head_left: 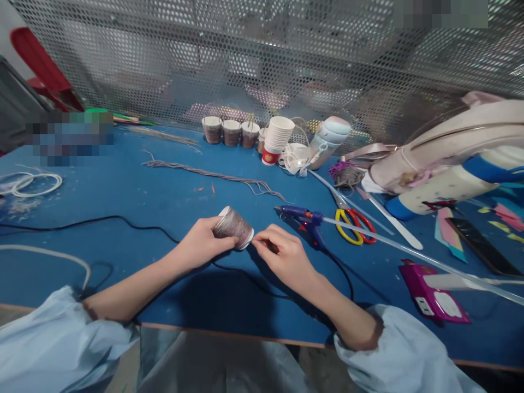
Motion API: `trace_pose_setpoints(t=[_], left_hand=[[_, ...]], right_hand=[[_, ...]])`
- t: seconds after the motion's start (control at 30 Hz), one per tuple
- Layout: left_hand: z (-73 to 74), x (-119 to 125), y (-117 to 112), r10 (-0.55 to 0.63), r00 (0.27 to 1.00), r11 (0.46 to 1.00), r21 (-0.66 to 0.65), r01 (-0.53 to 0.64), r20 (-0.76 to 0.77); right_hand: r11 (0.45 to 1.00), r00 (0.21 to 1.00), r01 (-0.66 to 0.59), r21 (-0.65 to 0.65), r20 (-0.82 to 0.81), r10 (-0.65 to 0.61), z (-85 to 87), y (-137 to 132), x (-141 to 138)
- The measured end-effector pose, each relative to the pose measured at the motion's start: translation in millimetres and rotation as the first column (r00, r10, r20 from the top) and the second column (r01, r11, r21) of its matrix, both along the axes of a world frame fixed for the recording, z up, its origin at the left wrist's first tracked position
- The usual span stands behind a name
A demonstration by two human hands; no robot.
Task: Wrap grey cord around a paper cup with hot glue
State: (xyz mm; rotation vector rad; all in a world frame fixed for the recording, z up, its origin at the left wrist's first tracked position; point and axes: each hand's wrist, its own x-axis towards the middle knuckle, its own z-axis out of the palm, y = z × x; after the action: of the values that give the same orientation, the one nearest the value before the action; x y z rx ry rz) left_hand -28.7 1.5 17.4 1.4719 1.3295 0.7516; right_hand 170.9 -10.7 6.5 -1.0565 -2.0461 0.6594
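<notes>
My left hand is wrapped round a small paper cup covered in grey cord, held on its side just above the blue table. My right hand pinches at the cup's white rim with thumb and fingertips, apparently on the end of the cord. A blue glue gun lies on the table just beyond my right hand, its black cable running back under my wrists.
Yellow and red scissors, a long clear glue stick and a magenta glue gun lie to the right. Wrapped cups, stacked white cups, a bottle and a pale bag line the mesh wall. Loose grey cord lies mid-table.
</notes>
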Motion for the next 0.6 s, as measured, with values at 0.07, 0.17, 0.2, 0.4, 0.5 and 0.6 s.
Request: trace_pose_setpoints(t=[0.07,0.17,0.2,0.4,0.5,0.6], left_hand=[[0.4,1.4,-0.7,-0.011,1.000,1.000,-0.021,0.012,0.007],[1.6,2.8,-1.6,-0.020,1.000,0.999,-0.044,0.021,0.022],[1.8,3.1,-1.8,-0.022,0.999,0.999,-0.047,0.023,0.027],[1.3,2.4,-1.8,-0.038,0.998,0.998,-0.044,0.040,0.052],[1.9,2.0,-2.2,-0.041,0.998,0.998,-0.045,0.043,0.053],[3.0,1.7,-2.6,-0.045,0.997,0.998,-0.041,0.047,0.055]], right_hand=[[0.999,1.000,-0.010,0.036,-0.008,0.010,-0.2,-0.2,-0.4],[0.998,1.000,-0.002,0.056,-0.012,0.003,-0.4,-0.2,-1.2],[0.998,1.000,0.004,0.057,-0.013,-0.003,-0.6,-0.1,-1.3],[0.999,0.999,0.042,0.015,-0.031,-0.042,-2.7,0.3,-0.9],[0.998,0.997,0.061,-0.007,-0.047,-0.061,-2.6,0.1,-0.5],[0.998,0.996,0.067,-0.017,-0.050,-0.067,-2.1,-0.2,-0.2]])
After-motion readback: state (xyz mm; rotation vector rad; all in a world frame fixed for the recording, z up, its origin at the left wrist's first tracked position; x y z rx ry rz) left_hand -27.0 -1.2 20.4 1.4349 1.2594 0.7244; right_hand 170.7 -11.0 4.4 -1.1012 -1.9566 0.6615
